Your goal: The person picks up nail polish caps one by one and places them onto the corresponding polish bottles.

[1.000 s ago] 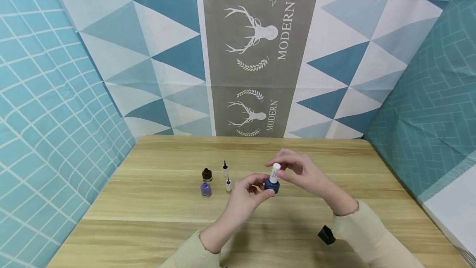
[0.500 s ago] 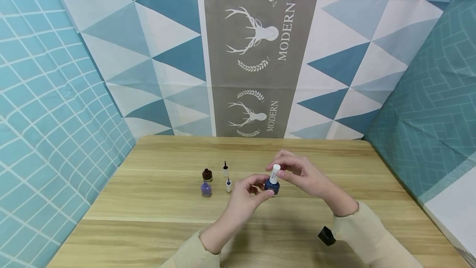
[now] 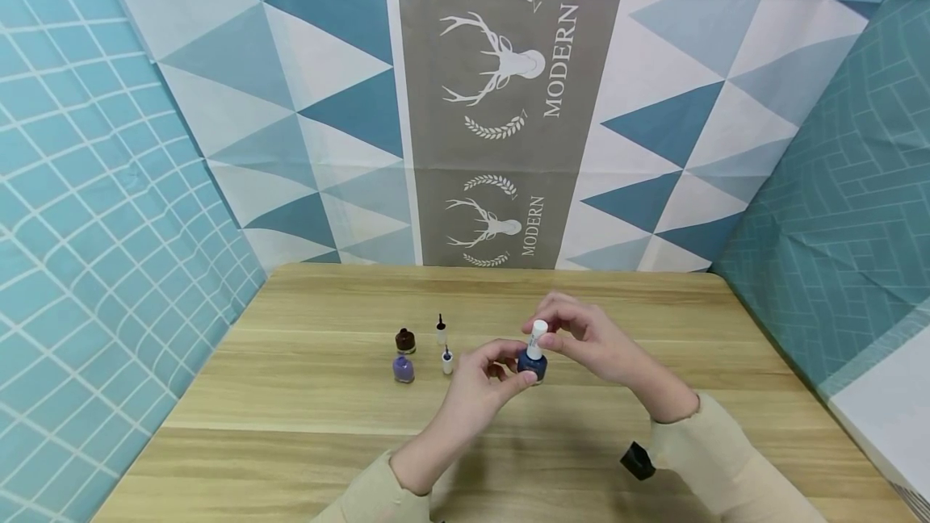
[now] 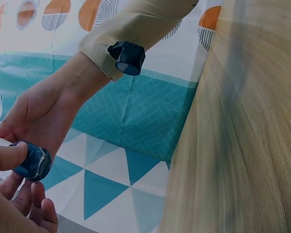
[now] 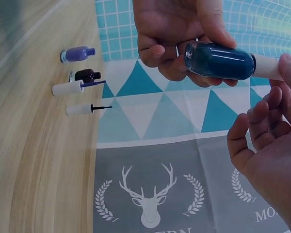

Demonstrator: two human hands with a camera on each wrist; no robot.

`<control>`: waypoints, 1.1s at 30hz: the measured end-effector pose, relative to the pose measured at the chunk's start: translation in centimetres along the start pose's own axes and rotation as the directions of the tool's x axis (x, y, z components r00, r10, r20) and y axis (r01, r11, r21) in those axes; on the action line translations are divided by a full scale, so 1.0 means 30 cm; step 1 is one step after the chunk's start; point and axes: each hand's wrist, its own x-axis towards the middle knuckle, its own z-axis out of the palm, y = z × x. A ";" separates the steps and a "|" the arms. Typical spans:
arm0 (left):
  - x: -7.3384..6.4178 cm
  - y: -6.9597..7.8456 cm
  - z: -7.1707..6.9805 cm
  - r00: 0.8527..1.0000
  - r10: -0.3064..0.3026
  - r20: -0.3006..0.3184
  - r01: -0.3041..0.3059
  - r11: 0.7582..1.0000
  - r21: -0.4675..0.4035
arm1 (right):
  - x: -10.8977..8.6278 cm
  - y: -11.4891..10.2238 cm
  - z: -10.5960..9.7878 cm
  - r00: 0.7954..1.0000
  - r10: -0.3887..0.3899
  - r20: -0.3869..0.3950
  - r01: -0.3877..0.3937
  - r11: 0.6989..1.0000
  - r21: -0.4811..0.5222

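A dark blue nail polish bottle [image 3: 533,366] with a white cap [image 3: 537,339] is held up over the wooden table. My left hand [image 3: 479,382] grips the glass body between thumb and fingers. At the top, my right hand [image 3: 587,337] pinches the cap with thumb and forefinger. The right wrist view shows the nail polish bottle [image 5: 218,60] lengthwise, its cap [image 5: 267,67] seated at the neck. Left of the hands stand an uncapped dark brown bottle [image 3: 404,340] and an uncapped purple bottle [image 3: 403,369]. Beside them, two white caps [image 3: 441,333] stand with their brushes pointing up.
The wooden table [image 3: 305,402] reaches back to a patterned cloth wall [image 3: 349,103]. Tiled blue cloth [image 3: 94,208] hangs at the left, teal cloth [image 3: 843,265] at the right. A black wrist camera [image 3: 638,460] sits by the right sleeve.
Almost nothing differs. Both hands keep their hold on the blue bottle and its cap, with only a slight shift of the right fingers at the cap.
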 end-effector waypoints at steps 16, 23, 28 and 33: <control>-0.027 0.125 -0.012 0.999 -0.037 0.015 0.037 0.999 -0.003 | 0.009 -0.002 0.008 0.998 0.022 -0.052 -0.023 1.000 -0.007; -0.027 0.124 -0.011 0.999 -0.037 0.008 0.037 0.999 0.001 | 0.016 -0.001 0.013 0.997 0.032 -0.071 -0.033 0.999 -0.015; -0.026 0.120 -0.009 0.999 -0.038 0.005 0.038 0.999 0.009 | 0.018 -0.002 0.014 0.996 0.043 -0.076 -0.043 0.999 -0.001; -0.025 0.122 -0.008 0.999 -0.037 0.006 0.037 0.999 0.010 | 0.017 0.002 0.015 0.996 0.044 -0.079 -0.043 0.999 0.010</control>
